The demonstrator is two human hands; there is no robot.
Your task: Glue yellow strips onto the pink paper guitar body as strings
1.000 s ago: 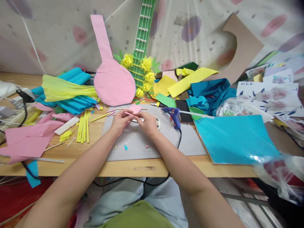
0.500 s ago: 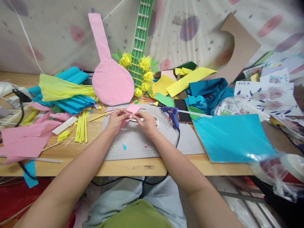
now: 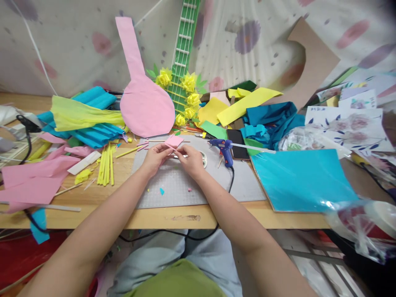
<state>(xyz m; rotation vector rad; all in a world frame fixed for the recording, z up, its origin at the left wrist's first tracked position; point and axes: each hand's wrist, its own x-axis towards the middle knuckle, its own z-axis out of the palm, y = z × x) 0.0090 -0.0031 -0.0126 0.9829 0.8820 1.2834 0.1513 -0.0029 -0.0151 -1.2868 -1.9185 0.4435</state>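
Over the grey cutting mat [image 3: 173,194], my left hand [image 3: 156,159] and my right hand [image 3: 190,159] face each other, fingertips pinched on a piece of pink paper [image 3: 175,140]. Its near edge looks rolled into a thin tube between the fingers; whether a stick lies inside I cannot tell. The flat part sticks out beyond the fingertips. Behind my right hand lie scissors with a pale handle [image 3: 204,159], partly hidden. Thin pink rolled sticks [image 3: 142,146] lie just left of my left hand.
A blue glue gun [image 3: 227,156] rests right of my hands, its cord running off the front edge. Behind stand a pink banjo-shaped cutout [image 3: 147,109] and a green guitar neck [image 3: 182,53] with yellow flowers. Yellow sticks [image 3: 105,167] lie left, a blue sheet [image 3: 306,179] right.
Less of the pink paper shows: the part that hung toward me below the fingers is gone from sight. My fingertips have shifted slightly down, still pinching.
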